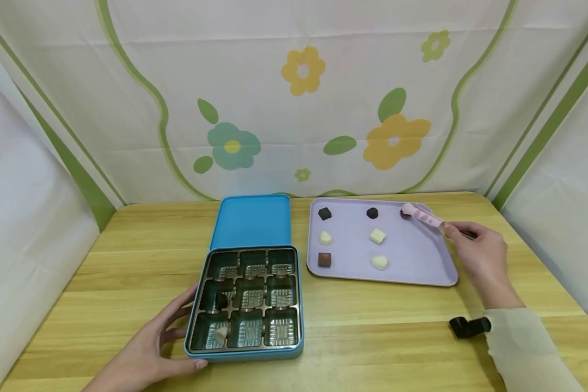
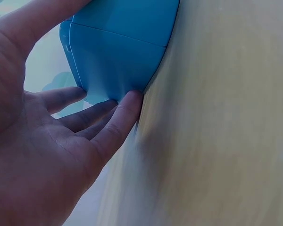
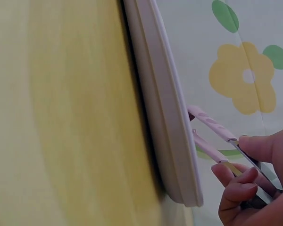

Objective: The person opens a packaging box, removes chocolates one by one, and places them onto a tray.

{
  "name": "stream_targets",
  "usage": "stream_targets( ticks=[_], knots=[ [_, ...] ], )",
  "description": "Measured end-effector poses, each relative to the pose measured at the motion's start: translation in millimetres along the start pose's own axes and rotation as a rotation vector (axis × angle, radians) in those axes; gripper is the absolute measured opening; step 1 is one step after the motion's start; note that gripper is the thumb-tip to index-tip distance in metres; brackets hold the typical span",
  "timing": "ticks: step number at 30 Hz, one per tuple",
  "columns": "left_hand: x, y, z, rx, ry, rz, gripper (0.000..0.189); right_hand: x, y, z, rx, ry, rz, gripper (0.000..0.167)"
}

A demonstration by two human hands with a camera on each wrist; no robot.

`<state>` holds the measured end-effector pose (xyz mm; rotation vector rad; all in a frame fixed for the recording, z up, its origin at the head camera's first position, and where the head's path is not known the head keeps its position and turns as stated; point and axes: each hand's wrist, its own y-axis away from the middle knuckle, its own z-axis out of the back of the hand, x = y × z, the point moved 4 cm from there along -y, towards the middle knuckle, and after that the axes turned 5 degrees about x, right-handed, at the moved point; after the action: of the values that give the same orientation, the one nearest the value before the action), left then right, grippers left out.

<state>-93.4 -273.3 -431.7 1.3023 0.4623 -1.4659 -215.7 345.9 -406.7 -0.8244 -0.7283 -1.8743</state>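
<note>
My right hand (image 1: 480,253) grips tongs (image 1: 426,217) with pink tips and metal arms, thumb on one arm and fingers round the other. The tips are over the far right of a lilac tray (image 1: 416,256), at a brown chocolate (image 1: 404,214) partly hidden behind them. In the right wrist view the tong arms (image 3: 212,125) stand apart. My left hand (image 1: 149,348) rests on a blue tin (image 1: 255,356), its fingertips on the left side and its thumb along the front corner. A dark chocolate (image 1: 221,300) lies in the middle-left compartment, a white chocolate (image 1: 220,334) in the front-left one.
Several dark, white and brown chocolates, among them a brown square (image 1: 325,259), lie spaced on the tray's left and middle. Behind the tin is its blue lid (image 1: 252,220). A black strap piece (image 1: 467,327) is at the right wrist. A flowered curtain (image 1: 274,98) closes off the back.
</note>
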Motion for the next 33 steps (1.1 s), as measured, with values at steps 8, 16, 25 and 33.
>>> stream_targets(
  ticks=[8,16,25,33],
  knots=[
    [0.4,-0.7,0.9,0.0,0.003,0.025,0.117,-1,-0.5,2,-0.013,-0.003,-0.019,0.071],
    [-0.6,-0.8,1.3,0.003,-0.008,0.022,0.116,-2,-0.4,4,-0.013,0.006,-0.002,0.069],
    [-0.6,-0.2,0.5,0.001,0.002,0.019,0.116,-8,-5.2,2,0.033,-0.169,-0.035,0.036],
    [-1.2,-0.5,0.4,0.002,0.005,0.023,0.116,-15,-7.2,4,0.02,-0.176,-0.086,0.045]
  ],
)
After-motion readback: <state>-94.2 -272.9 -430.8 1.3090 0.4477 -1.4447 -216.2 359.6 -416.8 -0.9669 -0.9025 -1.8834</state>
